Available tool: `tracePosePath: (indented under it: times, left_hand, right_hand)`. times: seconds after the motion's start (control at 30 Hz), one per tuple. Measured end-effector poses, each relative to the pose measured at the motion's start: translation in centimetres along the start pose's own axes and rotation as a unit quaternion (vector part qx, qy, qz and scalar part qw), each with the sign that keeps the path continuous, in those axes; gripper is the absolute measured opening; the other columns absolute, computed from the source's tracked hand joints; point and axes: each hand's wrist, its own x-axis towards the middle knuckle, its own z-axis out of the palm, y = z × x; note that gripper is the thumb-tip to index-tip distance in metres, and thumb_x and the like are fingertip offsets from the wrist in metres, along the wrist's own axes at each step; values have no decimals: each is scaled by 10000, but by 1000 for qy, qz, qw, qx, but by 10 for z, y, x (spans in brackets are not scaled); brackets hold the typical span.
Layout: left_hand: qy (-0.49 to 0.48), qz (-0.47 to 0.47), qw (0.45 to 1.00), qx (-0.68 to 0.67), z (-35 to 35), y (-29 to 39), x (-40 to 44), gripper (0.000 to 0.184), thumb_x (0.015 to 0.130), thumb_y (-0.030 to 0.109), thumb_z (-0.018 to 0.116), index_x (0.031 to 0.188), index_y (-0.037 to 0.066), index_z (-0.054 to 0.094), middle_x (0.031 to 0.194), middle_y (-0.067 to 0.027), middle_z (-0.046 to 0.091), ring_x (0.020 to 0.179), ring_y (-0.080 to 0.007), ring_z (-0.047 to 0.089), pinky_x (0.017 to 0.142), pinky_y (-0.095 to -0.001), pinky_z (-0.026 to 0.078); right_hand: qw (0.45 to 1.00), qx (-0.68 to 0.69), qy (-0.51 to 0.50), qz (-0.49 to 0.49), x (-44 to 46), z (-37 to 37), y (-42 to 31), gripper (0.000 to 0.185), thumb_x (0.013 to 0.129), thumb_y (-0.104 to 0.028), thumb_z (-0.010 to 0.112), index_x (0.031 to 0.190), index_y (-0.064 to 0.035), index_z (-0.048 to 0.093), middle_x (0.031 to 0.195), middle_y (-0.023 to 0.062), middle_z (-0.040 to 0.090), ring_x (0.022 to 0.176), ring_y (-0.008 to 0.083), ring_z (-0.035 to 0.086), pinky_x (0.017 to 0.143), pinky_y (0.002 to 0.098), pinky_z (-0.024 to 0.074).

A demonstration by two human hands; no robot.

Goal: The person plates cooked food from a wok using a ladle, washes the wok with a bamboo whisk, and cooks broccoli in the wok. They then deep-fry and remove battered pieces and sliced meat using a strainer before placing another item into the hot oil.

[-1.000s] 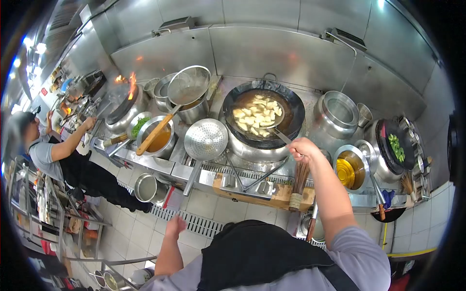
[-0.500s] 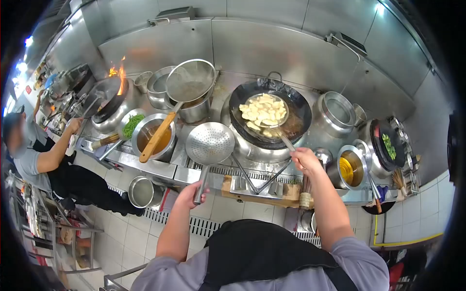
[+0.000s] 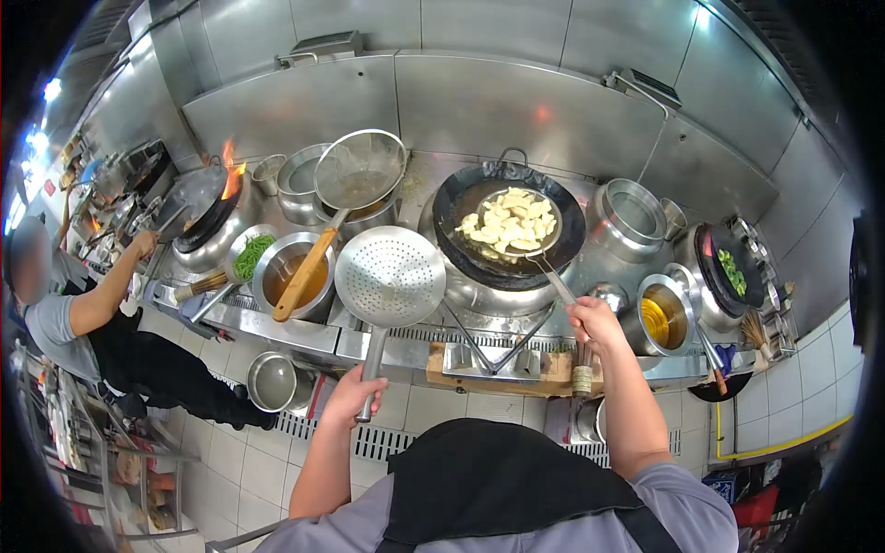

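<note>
On the steel counter [image 3: 597, 264] stand several metal pots [image 3: 630, 216], one holding brown liquid [image 3: 315, 280].

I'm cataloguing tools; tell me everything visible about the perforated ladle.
The perforated ladle looks metallic: a wide, round, silvery bowl dotted with small holes, on a straight grey handle gripped near its end by the left hand. No food shows in the bowl, which appears over the counter's front edge; whether it touches is unclear.

Bright light glints off the steel wall [image 3: 489, 103]; fisheye distortion bends darkened edges.
</note>
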Motion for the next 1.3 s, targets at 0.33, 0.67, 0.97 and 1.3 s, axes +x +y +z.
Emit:
tracePosePath:
  times: [0.33, 0.67, 0.97, 1.3]
  left_hand:
    - [-4, 63, 996, 61, 62, 75, 30, 156, 821, 105, 602, 879, 42, 471, 631, -22, 499, 463, -125, 484, 391, -270, 391]
    - [-91, 53, 992, 63, 191, 131, 144, 122, 820, 72, 587, 766, 20, 491, 605, -33, 514, 455, -120, 485, 389, -269, 416]
    - [-199, -107, 954, -197, 171, 106, 121, 218, 854, 71, 545, 1047, 9, 463, 645, -6, 486, 473, -75, 427, 405, -215, 346]
    - [-90, -9, 992, -84, 117, 164, 69, 196, 833, 61, 567, 1002, 13, 479, 653, -22, 498, 465, -87, 433, 387, -223, 345]
  right_hand:
    - [982, -130, 52, -124, -35, -14, -48, 67, 819, -39, 530, 803, 23, 510, 554, 14, 466, 346, 89, 368, 324, 232, 270]
    - [757, -558, 242, -239, -10, 5, -60, 196, 762, -60, 505, 900, 72, 549, 844, 320, 602, 860, 455, 591, 790, 503, 469]
    - [728, -571, 278, -259, -27, -44, -89, 199, 770, -65, 517, 914, 65, 559, 846, 303, 608, 856, 437, 596, 769, 487, 481]
    - [777, -606, 147, -87, 55, -85, -80, 139, 725, -52, 546, 737, 71, 609, 689, 219, 628, 594, 336, 619, 568, 424, 488]
